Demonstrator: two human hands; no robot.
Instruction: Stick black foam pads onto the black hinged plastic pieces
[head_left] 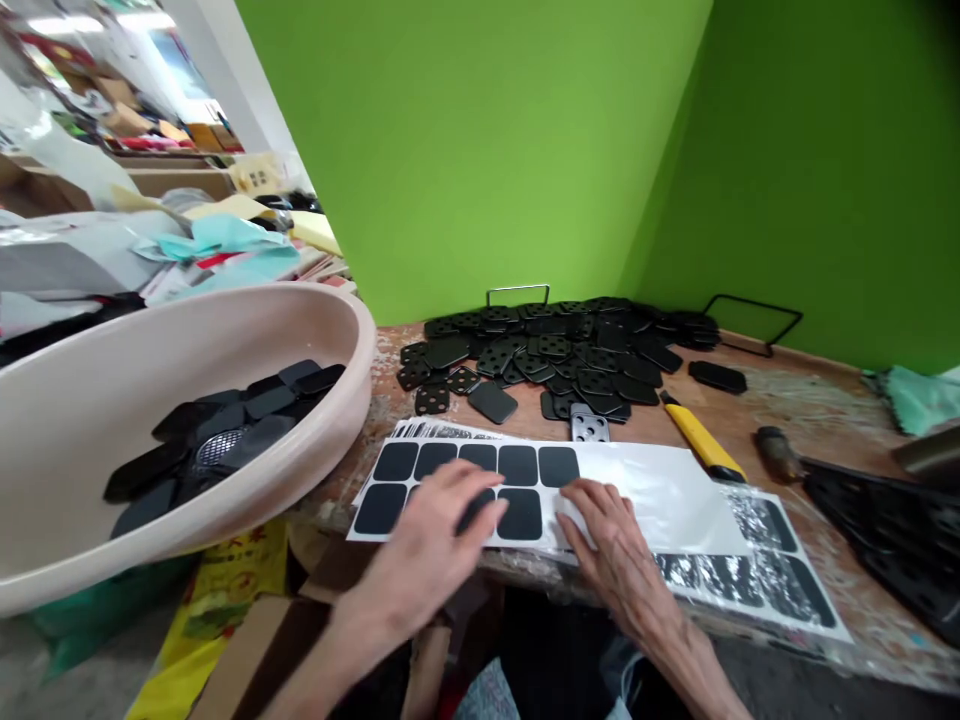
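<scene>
A white backing sheet [652, 490] with rows of black rounded-square stickers [519, 513] lies along the table's front edge. Over its left part hovers my left hand [442, 525], slightly blurred, thumb and fingers apart, hiding some stickers. My right hand [611, 530] rests on the sheet beside the last stickers, fingers bent and thumb apart from them; I make out nothing held. More sticker sheets [780, 545] under a glossy film stick out below at the right. Just behind the sheet lies a grey plate with holes [589, 425].
Black plates with holes [555, 350] are heaped against the green partition [480, 150]. A yellow utility knife [701, 437] and a small dark bottle [778, 453] lie right. At left, a pale basin [345, 330] holds black pieces [217, 430]. A wire stand [754, 320] is behind.
</scene>
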